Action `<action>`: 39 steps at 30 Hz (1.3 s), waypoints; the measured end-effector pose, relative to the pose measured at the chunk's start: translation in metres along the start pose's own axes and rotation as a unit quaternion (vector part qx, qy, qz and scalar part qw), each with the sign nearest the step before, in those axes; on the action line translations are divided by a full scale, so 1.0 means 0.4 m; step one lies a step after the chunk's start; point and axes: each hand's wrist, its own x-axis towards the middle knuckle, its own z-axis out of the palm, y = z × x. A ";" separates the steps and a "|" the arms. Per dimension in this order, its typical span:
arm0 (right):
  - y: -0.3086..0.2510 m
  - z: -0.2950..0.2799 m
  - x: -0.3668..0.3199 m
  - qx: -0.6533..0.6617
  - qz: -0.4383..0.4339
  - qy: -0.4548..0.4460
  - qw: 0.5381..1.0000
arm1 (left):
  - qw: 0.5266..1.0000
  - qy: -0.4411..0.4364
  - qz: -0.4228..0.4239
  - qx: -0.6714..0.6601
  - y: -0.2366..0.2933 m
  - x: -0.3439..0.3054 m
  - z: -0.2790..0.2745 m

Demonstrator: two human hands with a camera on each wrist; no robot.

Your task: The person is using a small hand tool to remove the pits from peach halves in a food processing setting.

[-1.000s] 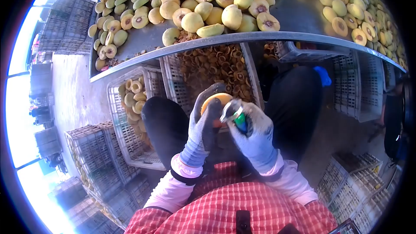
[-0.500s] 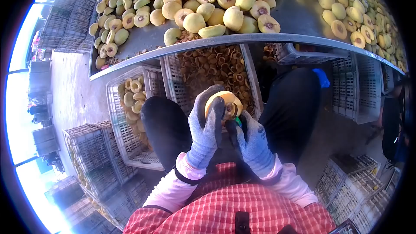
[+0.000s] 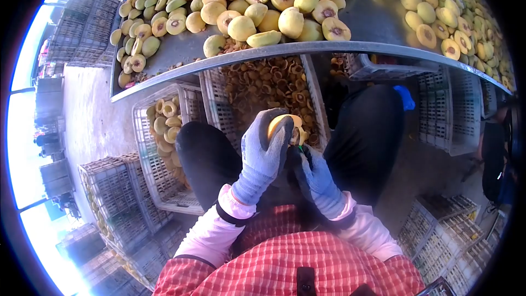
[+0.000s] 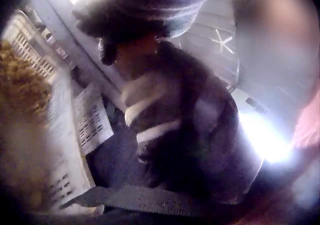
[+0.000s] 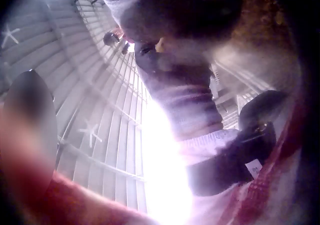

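Note:
In the head view my gloved left hand (image 3: 256, 156) grips a yellow peach half (image 3: 277, 124), its thumb across the near side. A lighter fruit part (image 3: 298, 135) shows at the peach's right. Close against it, my gloved right hand (image 3: 320, 180) holds a pitting tool (image 3: 301, 147), of which only a bit of green handle shows; its metal end is hidden. The left wrist view shows the right hand's curled fingers (image 4: 147, 117), dark and blurred. In the right wrist view, the left wrist's black band (image 5: 215, 177) lies over a pink sleeve.
Many peach halves (image 3: 241, 28) lie on the metal table (image 3: 378, 19) ahead. Below its edge, a crate (image 3: 219, 96) holds brown pits and scraps. At left stands a crate (image 3: 159, 170) of hollowed halves. Stacked crates (image 3: 123, 197) stand farther left; others (image 3: 435, 109) stand right.
The right hand has turned over and dropped lower, so the tool's metal end no longer shows. The left hand has moved slightly right and tilted the peach half toward the right hand.

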 end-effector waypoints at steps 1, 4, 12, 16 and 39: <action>-0.021 -0.008 0.002 -0.006 -0.003 0.000 1.000 | 1.000 -0.017 -0.004 0.008 0.005 0.010 -0.006; 0.009 -0.006 -0.007 -0.062 -0.050 -0.007 0.997 | 0.987 -0.120 -0.110 -0.016 -0.034 0.032 -0.025; 0.058 0.058 0.007 0.073 -0.003 0.113 0.991 | 0.955 0.024 -0.090 -0.283 -0.038 -0.028 0.041; 0.062 0.071 0.013 0.032 -0.029 0.132 0.990 | 0.976 0.069 -0.031 -0.204 -0.048 -0.028 0.056; -0.058 0.009 0.002 0.596 0.327 -0.212 0.702 | 0.995 -0.022 0.067 -0.068 -0.084 -0.008 0.000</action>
